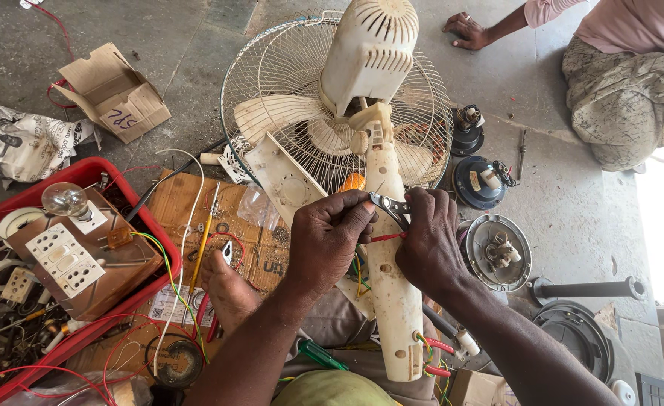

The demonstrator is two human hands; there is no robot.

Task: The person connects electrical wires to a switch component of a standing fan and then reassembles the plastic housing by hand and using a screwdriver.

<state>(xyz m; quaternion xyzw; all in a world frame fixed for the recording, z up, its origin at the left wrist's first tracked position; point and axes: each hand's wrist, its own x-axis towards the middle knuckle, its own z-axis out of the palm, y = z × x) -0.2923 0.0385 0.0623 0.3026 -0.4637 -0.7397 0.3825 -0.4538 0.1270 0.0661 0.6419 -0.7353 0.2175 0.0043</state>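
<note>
Nearest the camera, a cream fan stem (393, 301) is being steadied across the lap, with the fan cage (287, 83) lying on the concrete floor (557, 195) beyond. A red wire (383, 237) is being pinched taut between both hands over that stem: the left hand (328, 240) is being closed around orange-handled pliers (387, 204), while the right hand (430, 240) is being clamped on the wire's other end. For a clean result, the pliers are probably best squeezed lightly and the wire kept straight. A red tray (16, 197) of switch parts is lying to the left.
</note>
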